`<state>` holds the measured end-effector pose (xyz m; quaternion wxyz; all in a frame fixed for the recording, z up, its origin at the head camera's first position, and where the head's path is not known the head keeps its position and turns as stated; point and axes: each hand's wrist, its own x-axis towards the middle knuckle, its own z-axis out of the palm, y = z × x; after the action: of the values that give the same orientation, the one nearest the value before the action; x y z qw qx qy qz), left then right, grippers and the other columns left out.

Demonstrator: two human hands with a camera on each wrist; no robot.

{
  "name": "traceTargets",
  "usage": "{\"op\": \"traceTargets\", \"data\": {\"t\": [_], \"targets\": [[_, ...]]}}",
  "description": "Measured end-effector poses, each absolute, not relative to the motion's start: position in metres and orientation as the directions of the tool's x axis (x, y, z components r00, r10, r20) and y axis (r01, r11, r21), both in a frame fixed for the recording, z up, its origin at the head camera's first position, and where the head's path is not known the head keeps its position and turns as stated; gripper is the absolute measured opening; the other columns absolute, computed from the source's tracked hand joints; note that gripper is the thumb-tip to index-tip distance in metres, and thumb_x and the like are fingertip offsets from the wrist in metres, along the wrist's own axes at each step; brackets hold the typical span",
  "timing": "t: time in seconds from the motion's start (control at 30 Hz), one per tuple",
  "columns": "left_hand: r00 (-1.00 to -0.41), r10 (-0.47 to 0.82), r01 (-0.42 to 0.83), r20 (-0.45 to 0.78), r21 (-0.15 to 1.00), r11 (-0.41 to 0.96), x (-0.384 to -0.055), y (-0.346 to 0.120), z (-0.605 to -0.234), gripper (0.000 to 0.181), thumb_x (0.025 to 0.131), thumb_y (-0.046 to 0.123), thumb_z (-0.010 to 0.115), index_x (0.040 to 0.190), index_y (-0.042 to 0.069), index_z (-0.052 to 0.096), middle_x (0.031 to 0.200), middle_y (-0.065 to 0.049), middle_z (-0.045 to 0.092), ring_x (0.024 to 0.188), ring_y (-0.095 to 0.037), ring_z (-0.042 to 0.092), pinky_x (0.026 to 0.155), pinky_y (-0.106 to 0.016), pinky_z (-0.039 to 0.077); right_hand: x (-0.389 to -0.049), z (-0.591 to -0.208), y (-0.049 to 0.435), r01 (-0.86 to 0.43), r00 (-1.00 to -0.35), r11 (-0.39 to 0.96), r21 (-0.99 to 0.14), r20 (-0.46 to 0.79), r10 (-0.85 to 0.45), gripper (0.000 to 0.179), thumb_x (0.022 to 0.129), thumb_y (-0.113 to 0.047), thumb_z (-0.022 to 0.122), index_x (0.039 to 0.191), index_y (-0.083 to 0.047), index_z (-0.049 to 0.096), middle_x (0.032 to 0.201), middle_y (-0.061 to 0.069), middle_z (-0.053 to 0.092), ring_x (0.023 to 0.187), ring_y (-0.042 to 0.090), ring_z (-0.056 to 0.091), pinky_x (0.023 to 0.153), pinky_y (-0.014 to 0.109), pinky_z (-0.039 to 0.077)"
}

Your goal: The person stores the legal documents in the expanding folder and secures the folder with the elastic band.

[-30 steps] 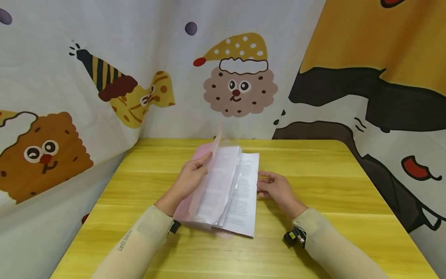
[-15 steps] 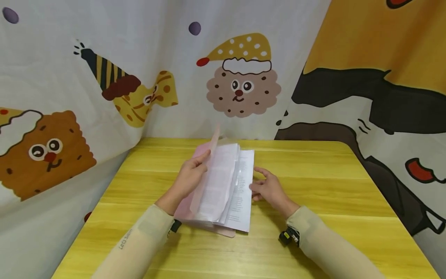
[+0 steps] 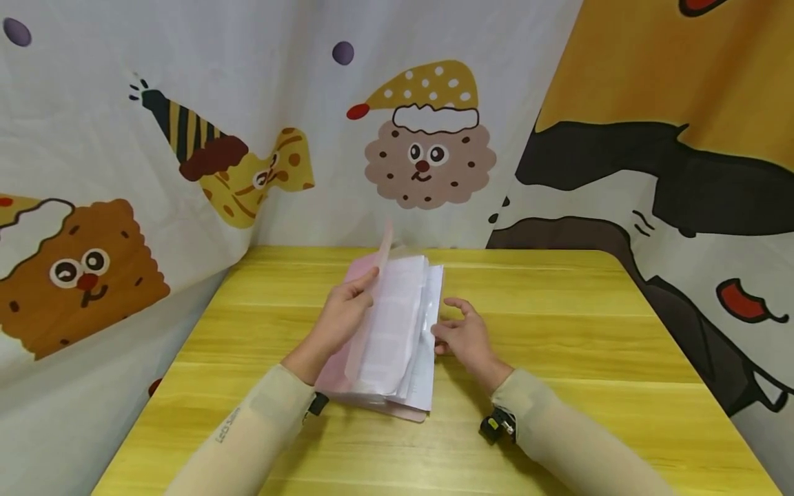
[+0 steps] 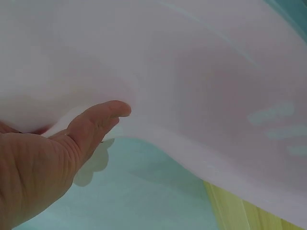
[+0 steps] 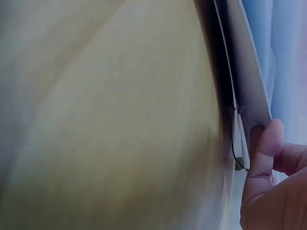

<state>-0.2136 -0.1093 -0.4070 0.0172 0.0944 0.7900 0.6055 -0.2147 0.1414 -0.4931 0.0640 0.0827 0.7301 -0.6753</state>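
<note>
A pink document folder (image 3: 336, 366) with clear sleeves lies open, slightly turned, in the middle of the table. My left hand (image 3: 340, 318) grips its raised translucent pink cover (image 3: 355, 362), thumb along the near face; in the left wrist view the cover (image 4: 192, 96) bows away from the thumb. A stack of printed paper (image 3: 422, 389) sits partly inside a sleeve (image 3: 392, 324), a narrow strip showing at the right. My right hand (image 3: 470, 339) pinches the stack's right edge, index finger held out. In the right wrist view the paper (image 5: 249, 81) stands edge-on between the fingertips.
The folder rests on a yellow wood-grain table (image 3: 558, 331). A white curtain (image 3: 298, 62) with cartoon cookie prints hangs right behind the table's far edge. A small black camera (image 3: 494, 426) is strapped to my right wrist.
My right hand has moved left, pushing the paper stack deeper into the folder, so less of the printed page shows. The left hand keeps the cover raised in nearly the same place.
</note>
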Motion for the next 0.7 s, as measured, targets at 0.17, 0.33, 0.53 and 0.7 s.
{"op": "traceTargets", "data": {"t": [0.17,0.33,0.53,0.7], "targets": [[-0.984,0.154,0.124,0.085,0.957,0.264,-0.213,-0.115,-0.408,0.058,0.101,0.006,0.047,0.159,-0.001,0.045,0.168,-0.008,0.045,0.163,-0.027,0.030,0.132,-0.048,0.026,-0.215,-0.497,0.143,0.166,-0.984,0.229,-0.959,-0.176,-0.021,0.055,0.094,-0.001,0.074,0.146,-0.011,0.061,0.104,0.021,0.080,0.066,0.018,0.072,0.055,0.033,0.061],[-0.984,0.157,0.125,0.084,0.954,0.273,-0.214,-0.118,-0.408,0.058,0.100,0.005,0.047,0.158,-0.001,0.046,0.167,-0.008,0.046,0.162,-0.023,0.030,0.132,-0.046,0.027,-0.214,-0.498,0.146,0.164,-0.971,0.315,-0.935,-0.210,-0.118,0.028,0.096,0.001,0.072,0.123,0.003,0.077,0.088,0.016,0.078,0.065,0.017,0.071,0.056,0.032,0.062],[-0.979,0.190,0.123,0.069,0.951,0.284,-0.211,-0.112,-0.412,0.059,0.099,0.003,0.047,0.158,0.000,0.046,0.167,-0.006,0.046,0.161,-0.019,0.030,0.125,-0.042,0.033,-0.213,-0.500,0.139,0.219,-0.961,0.237,-0.946,-0.251,-0.114,0.025,0.094,0.006,0.070,0.118,0.011,0.076,0.080,0.015,0.076,0.059,0.014,0.068,0.058,0.030,0.062],[-0.976,0.204,0.133,0.075,0.949,0.287,-0.206,-0.108,-0.408,0.059,0.099,0.003,0.049,0.158,0.004,0.048,0.166,-0.004,0.048,0.162,-0.023,0.030,0.123,-0.044,0.034,-0.213,-0.500,0.133,0.190,-0.969,0.238,-0.952,-0.222,-0.113,0.026,0.093,0.007,0.069,0.118,0.012,0.075,0.081,0.016,0.077,0.056,0.013,0.066,0.057,0.032,0.062]]}}
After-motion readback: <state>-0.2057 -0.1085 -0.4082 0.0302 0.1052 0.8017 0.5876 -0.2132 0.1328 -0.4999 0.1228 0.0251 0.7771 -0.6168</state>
